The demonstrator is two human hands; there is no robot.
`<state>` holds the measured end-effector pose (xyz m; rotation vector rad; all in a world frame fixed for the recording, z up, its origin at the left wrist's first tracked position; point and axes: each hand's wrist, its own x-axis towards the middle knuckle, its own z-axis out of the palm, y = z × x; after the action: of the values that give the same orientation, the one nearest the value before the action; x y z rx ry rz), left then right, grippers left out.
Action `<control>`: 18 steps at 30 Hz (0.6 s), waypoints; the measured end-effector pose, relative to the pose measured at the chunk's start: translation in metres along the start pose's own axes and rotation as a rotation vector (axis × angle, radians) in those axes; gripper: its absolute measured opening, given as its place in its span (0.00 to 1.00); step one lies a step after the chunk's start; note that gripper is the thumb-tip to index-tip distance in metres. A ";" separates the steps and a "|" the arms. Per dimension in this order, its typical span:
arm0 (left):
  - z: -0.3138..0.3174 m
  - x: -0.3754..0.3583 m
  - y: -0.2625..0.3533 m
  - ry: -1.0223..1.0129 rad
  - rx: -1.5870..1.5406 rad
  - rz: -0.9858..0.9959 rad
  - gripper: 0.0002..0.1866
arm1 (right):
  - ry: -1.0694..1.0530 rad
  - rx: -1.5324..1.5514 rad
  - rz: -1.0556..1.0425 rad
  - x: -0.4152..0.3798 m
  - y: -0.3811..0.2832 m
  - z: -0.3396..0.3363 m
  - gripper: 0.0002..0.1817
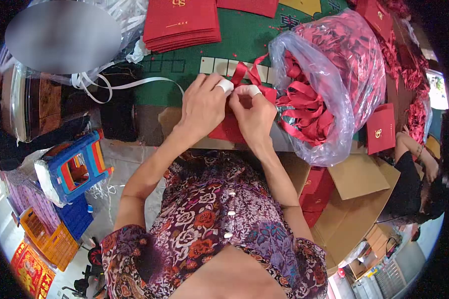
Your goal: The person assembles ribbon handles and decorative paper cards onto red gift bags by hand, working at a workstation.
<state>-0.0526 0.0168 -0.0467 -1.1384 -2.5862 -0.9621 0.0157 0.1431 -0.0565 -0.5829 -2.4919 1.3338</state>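
Note:
My left hand [204, 102] and my right hand [254, 114] meet at the table's front edge, fingers closed in a pinch. White wraps cover a fingertip on each hand. Between them is a red ribbon [254, 74], its ends looping up beyond my fingers. Below lies a red paper piece [228, 130], partly covered by my hands and wrists. The exact grip point is hidden behind my fingers. Right of my right hand, a clear plastic bag [341, 117] spills red ribbons [309, 107] from its mouth.
A stack of red printed folders [182, 27] sits at the back left on the green table top [184, 62]. White strapping [134, 84] curls at left. An open cardboard box [356, 182] with red items stands below right. Another person's arm [419, 154] shows at far right.

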 end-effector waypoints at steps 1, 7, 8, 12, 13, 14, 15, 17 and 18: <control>0.001 0.000 -0.002 -0.027 0.007 -0.050 0.06 | 0.017 0.029 -0.005 -0.001 0.001 0.001 0.07; 0.001 0.001 0.003 -0.118 -0.096 -0.155 0.05 | 0.002 -0.082 -0.109 -0.006 0.004 -0.013 0.08; 0.000 0.001 0.004 -0.165 -0.139 -0.147 0.06 | -0.026 -0.147 -0.125 -0.005 0.004 -0.014 0.08; 0.004 0.000 0.004 -0.161 -0.135 -0.140 0.07 | -0.091 -0.188 -0.169 -0.001 0.000 -0.029 0.08; 0.003 0.000 0.004 -0.144 -0.158 -0.139 0.07 | -0.089 -0.188 -0.169 0.002 -0.005 -0.036 0.08; 0.002 -0.001 0.004 -0.129 -0.182 -0.138 0.08 | -0.100 -0.111 -0.140 0.006 -0.012 -0.045 0.07; 0.001 -0.001 0.005 -0.129 -0.182 -0.137 0.08 | -0.112 -0.033 -0.110 0.009 -0.017 -0.054 0.07; -0.001 -0.002 0.007 -0.149 -0.148 -0.092 0.08 | -0.083 -0.069 -0.210 0.021 -0.012 -0.065 0.08; 0.000 -0.002 0.009 -0.151 -0.149 -0.089 0.08 | -0.187 -0.130 -0.291 0.028 -0.007 -0.069 0.08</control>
<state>-0.0451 0.0199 -0.0426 -1.1831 -2.7440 -1.1479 0.0173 0.2033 -0.0116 -0.1135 -2.6981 1.1697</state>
